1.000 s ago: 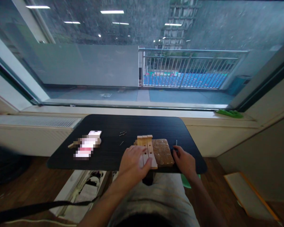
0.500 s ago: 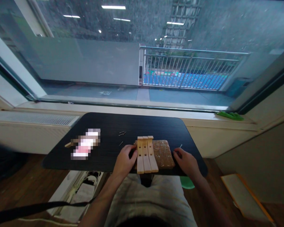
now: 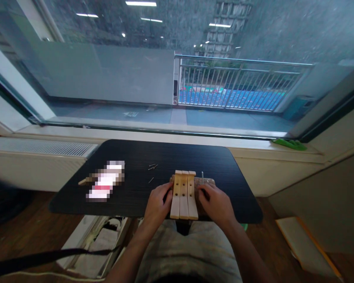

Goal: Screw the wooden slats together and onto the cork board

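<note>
Three pale wooden strips (image 3: 183,194) lie side by side on a brown cork-like board (image 3: 205,182) near the front edge of a black table (image 3: 135,157). My left hand (image 3: 157,204) grips the left side of the strips, fingers curled against them. My right hand (image 3: 216,204) rests over the board just right of the strips and pinches a thin nail (image 3: 202,176) that stands upright above the board.
Several loose nails (image 3: 152,167) lie on the table behind the strips. A blurred-out item with a wooden handle (image 3: 104,184) lies at the left. A window sill with a green object (image 3: 290,144) runs behind. Boxes (image 3: 103,243) sit on the floor below.
My right hand has moved left from the table's right side onto the board, bringing the nail beside the strips. My left hand slid off the strips' top to their left side.
</note>
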Motion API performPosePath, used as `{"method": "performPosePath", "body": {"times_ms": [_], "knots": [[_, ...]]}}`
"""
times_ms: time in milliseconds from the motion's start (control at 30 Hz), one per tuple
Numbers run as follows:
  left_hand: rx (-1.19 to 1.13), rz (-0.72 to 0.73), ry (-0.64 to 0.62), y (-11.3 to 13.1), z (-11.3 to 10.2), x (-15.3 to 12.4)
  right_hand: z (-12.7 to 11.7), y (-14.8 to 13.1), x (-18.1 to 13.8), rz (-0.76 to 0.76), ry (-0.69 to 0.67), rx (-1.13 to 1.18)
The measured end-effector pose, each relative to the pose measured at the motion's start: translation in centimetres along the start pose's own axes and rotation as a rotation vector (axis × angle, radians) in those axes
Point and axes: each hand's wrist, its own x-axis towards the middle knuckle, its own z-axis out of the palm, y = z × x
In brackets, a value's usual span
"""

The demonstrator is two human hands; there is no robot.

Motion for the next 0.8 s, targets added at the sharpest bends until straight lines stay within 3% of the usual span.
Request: {"method": "performPosePath", "body": {"times_ms": [133, 433, 800], "knots": [[0.011, 0.022, -0.003, -0.1, 0.0, -0.1, 0.4, -1.1, 0.4, -0.002, -0.023, -0.078], [0.029, 0.021, 0.025, -0.4, 0.4, -0.1, 0.8, -0.8, 0.0, -0.053, -0.012, -0.079], [0.011, 0.046, 0.040, -0.6, 0.6, 0.1, -0.2, -1.6, 2.2, 0.147, -0.111, -0.068]]}}
